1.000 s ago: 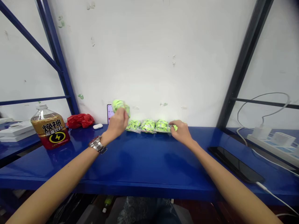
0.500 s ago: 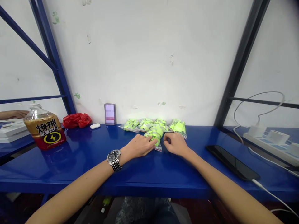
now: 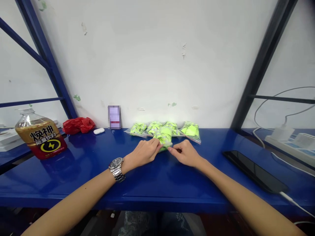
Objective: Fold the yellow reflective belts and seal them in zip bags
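Note:
A clear plastic bag with bright yellow-green strips inside [image 3: 165, 133] is between my hands at the middle of the blue table. My left hand [image 3: 145, 151], with a metal watch on its wrist, pinches the left side of the bag's near edge. At the right side of that edge, my right hand [image 3: 185, 152] has thumb and fingers closed on the bag. Behind it, against the wall, lie several similar bags, one at the left [image 3: 138, 129] and one at the right [image 3: 191, 130].
On the blue table [image 3: 157, 183] stand a large drink bottle [image 3: 41, 136] and, behind, a red plastic bag [image 3: 78, 125], a white case [image 3: 98, 131] and an upright phone [image 3: 114, 117]. A black phone [image 3: 254, 170] charges near a power strip [image 3: 295, 144] at right.
My right hand has closed on the near edge of the front bag, which it stood apart from before. That bag's near edge is lifted. The camera view has shifted slightly.

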`<state>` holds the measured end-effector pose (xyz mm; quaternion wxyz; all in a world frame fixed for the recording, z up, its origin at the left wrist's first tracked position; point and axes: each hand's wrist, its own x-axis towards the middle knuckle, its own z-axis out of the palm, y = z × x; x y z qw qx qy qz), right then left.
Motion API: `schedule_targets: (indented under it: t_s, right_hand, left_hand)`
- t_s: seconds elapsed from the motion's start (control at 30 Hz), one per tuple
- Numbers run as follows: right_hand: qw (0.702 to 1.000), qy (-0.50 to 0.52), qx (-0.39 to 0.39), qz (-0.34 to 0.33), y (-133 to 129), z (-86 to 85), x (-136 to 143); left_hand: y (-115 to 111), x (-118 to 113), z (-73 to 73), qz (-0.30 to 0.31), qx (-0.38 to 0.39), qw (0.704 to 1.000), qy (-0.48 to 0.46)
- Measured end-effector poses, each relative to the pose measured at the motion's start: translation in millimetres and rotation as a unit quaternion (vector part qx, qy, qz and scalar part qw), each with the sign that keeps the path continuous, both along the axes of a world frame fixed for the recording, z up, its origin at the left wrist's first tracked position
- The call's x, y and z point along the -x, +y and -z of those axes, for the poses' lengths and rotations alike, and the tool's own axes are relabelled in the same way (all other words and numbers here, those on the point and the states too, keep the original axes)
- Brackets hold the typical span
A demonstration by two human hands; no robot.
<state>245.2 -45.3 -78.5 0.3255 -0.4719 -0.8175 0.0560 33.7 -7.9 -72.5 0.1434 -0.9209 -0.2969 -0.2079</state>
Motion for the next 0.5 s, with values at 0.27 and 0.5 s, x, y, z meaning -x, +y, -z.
schedule_targets:
  t_s: [0.27, 0.5]
  right_hand:
    - [0.964, 0.211, 0.143, -0.076, -1.4, 7.7, 18.6]
    - [0.957, 0.239, 0.115, -0.112, 1.7, 11.5, 20.9]
  left_hand:
    - [-14.3, -5.7, 1.0, 0.095, 0.149, 0.976, -0.127]
    - [-12.0, -3.6, -0.7, 0.122, 0.201, 0.958, -0.164]
